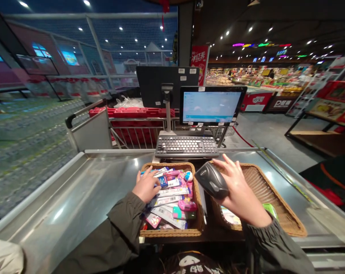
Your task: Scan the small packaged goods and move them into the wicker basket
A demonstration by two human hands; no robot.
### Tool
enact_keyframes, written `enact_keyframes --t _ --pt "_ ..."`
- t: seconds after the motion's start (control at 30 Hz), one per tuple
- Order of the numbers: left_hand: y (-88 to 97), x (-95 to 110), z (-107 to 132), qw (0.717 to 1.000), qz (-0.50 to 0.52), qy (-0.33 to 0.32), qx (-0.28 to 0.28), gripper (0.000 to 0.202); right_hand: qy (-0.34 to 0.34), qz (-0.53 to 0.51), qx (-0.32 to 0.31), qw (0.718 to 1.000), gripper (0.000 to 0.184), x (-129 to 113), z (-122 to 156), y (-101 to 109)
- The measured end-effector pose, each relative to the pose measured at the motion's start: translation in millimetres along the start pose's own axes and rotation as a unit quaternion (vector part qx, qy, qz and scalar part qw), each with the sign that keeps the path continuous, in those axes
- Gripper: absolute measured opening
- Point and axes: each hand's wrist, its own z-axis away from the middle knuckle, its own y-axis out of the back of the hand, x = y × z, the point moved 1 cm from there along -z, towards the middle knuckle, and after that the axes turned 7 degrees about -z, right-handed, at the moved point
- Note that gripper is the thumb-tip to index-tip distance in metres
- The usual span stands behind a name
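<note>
My left hand (146,186) reaches over the left wicker basket (172,232), fingers apart. Its fingertips and thumb rest against a small blue packet (162,181) with a white mark; no firm grip on it shows. White barcoded packets (172,191), pink items (187,206) and a blue-and-white ball (188,176) fill this basket. A black handheld barcode scanner (212,180) is in my right hand (235,190), above the gap between the baskets. Its body hides my thumb. Beneath that hand, the right wicker basket (289,220) holds a green item (271,210) and a whitish packet (231,216).
Behind the baskets stand a black keyboard (187,146), a lit monitor (212,106) and a second screen (158,87) seen from behind. The metal counter (104,186) has raised edges. A cart (138,129) is beyond it; a pale cloth-like object (5,257) lies front left.
</note>
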Motion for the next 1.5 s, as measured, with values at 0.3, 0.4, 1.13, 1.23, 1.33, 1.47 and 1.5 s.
enact_keyframes --t 0.3,0.4,1.13,1.23,1.33,1.47,1.5 --pt "20.8 7 -7 0.991 0.031 -0.098 0.087 0.012 -0.018 0.017 -0.02 0.999 0.044 -12 -5 -4" --pt "25.6 18 -14 0.984 0.044 -0.134 0.109 0.012 -0.031 0.02 -0.012 0.999 0.046 -10 -2 -1" --pt "-82.1 295 -139 0.923 -0.04 -0.377 0.071 0.028 -0.227 0.125 0.105 0.96 0.037 110 109 86" --pt "-101.9 319 -150 0.928 -0.059 -0.366 0.032 0.03 -0.238 0.115 0.105 0.959 0.034 125 118 93" --pt "-120.4 336 -156 0.934 -0.092 -0.344 -0.007 0.039 -0.25 0.101 0.1 0.958 0.035 140 123 97" --pt "-149.1 352 -165 0.925 -0.142 -0.349 -0.052 0.056 -0.256 0.088 0.098 0.958 0.036 157 125 101" --pt "-156.5 353 -168 0.92 -0.146 -0.357 -0.062 0.058 -0.256 0.083 0.097 0.958 0.036 161 125 101"
